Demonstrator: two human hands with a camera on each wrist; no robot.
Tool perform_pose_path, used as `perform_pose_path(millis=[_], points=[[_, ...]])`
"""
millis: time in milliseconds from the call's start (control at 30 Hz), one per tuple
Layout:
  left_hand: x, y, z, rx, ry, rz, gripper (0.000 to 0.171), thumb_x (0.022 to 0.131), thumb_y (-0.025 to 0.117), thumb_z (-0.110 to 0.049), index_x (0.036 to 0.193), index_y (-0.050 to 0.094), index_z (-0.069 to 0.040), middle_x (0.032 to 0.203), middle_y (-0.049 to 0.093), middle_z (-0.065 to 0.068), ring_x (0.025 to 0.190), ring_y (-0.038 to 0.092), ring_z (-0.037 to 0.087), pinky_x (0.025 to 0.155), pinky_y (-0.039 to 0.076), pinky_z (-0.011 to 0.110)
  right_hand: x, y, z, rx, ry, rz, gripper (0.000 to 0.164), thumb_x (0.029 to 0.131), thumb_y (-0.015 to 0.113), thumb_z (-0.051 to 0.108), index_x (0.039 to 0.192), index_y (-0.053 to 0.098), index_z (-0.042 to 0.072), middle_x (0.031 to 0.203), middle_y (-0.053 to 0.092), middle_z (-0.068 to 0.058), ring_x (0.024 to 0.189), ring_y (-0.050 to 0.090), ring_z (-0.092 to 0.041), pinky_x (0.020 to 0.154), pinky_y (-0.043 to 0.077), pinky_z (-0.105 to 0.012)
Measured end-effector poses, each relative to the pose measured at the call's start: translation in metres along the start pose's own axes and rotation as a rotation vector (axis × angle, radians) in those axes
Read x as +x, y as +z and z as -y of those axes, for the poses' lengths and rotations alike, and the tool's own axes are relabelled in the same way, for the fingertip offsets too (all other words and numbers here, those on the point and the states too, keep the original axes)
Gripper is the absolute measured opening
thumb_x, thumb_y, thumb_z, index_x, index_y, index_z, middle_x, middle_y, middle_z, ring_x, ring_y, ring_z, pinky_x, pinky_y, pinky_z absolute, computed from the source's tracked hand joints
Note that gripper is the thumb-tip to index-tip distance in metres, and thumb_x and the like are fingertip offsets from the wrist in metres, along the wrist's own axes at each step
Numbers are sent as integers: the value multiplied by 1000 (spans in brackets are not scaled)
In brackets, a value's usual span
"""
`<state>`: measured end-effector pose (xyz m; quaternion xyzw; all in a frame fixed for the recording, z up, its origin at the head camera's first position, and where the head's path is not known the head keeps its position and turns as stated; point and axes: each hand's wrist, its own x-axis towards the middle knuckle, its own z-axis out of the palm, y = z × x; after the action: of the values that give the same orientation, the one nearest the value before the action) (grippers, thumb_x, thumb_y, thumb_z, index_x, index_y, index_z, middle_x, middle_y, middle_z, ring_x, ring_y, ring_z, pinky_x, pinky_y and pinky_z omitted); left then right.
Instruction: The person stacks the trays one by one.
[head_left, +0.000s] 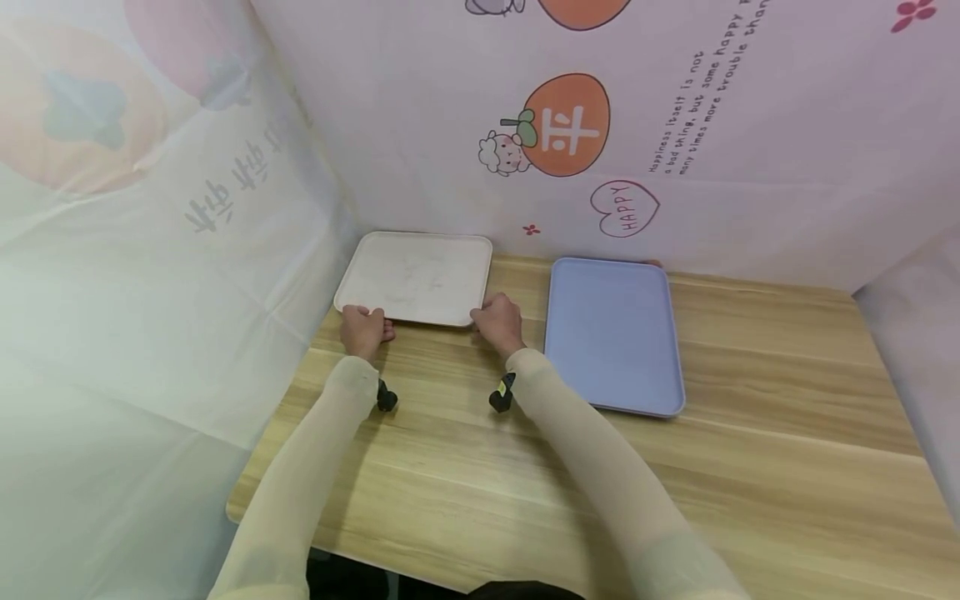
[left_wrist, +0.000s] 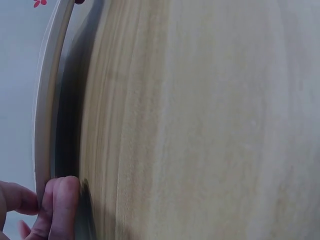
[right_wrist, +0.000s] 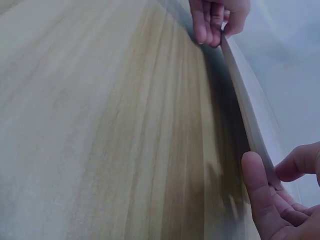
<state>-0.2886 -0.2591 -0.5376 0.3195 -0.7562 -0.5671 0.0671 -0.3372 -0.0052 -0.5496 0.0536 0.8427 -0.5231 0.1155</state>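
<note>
A white rectangular tray [head_left: 416,275] is at the back left of the wooden table, close to the back wall. My left hand [head_left: 363,331] pinches its near left corner, thumb on top and fingers below. At the near right corner my right hand [head_left: 498,323] pinches the same tray, again with the thumb above and fingers beneath. The right wrist view shows the tray's near edge [right_wrist: 245,105] raised off the table with a dark shadow under it. In the left wrist view the fingers [left_wrist: 65,200] curl under the rim.
A light blue tray [head_left: 611,333] lies on the wooden table [head_left: 787,417], right of my right forearm. Printed cloth [head_left: 720,100] hangs along the back, and a white cloth [head_left: 150,292] borders the left side. The table's front edge is near my body.
</note>
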Motion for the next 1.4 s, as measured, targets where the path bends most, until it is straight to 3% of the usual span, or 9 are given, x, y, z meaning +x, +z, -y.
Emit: perform_pose_path(millis=[133,367,600,733,1000,1133,1400], points=[[-1,-1,1,-51,-7,-6,29,105,58,-10,129,47,1,72,70,2,54,71,7,58,67,22,-21,-7,14,16,2,5,11,101,68,12,95,71,3,82,77,-10,65,78,-21,57,57,-21],[-6,-1,0,-198,-43,0,38,106,59,-9,139,45,2,83,75,10,63,77,13,67,70,27,-27,-6,17,22,12,-10,8,100,68,10,97,70,4,82,75,-8,77,82,-28,53,53,-16],[-10,-1,-1,-308,-81,0,26,108,60,-11,123,68,10,82,76,9,71,80,15,75,71,28,-30,-9,20,40,30,2,8,100,68,10,98,70,3,82,73,-7,73,81,-25,52,53,-16],[-14,-1,-4,-310,-86,1,27,108,59,-11,125,66,8,84,75,8,75,81,18,77,71,29,-34,-10,20,52,25,8,8,100,67,10,94,69,4,82,73,-7,73,81,-25,54,53,-17],[-23,1,-9,-380,-78,18,43,108,57,-8,148,47,3,113,65,14,79,80,20,86,71,32,-37,-8,16,73,10,12,13,99,67,8,87,65,6,82,72,-7,69,79,-23,57,60,-20],[-26,3,-10,-445,-78,37,44,110,54,-5,152,43,4,127,58,17,78,76,19,90,70,34,-37,-6,13,110,7,8,4,98,67,6,97,67,2,83,70,-6,67,78,-21,64,68,-26],[-24,2,-13,-479,-92,62,48,111,51,-4,156,34,1,151,49,26,77,75,21,95,69,36,-40,-7,7,146,-8,-4,20,96,68,8,115,66,1,84,71,-6,66,78,-20,66,69,-27]])
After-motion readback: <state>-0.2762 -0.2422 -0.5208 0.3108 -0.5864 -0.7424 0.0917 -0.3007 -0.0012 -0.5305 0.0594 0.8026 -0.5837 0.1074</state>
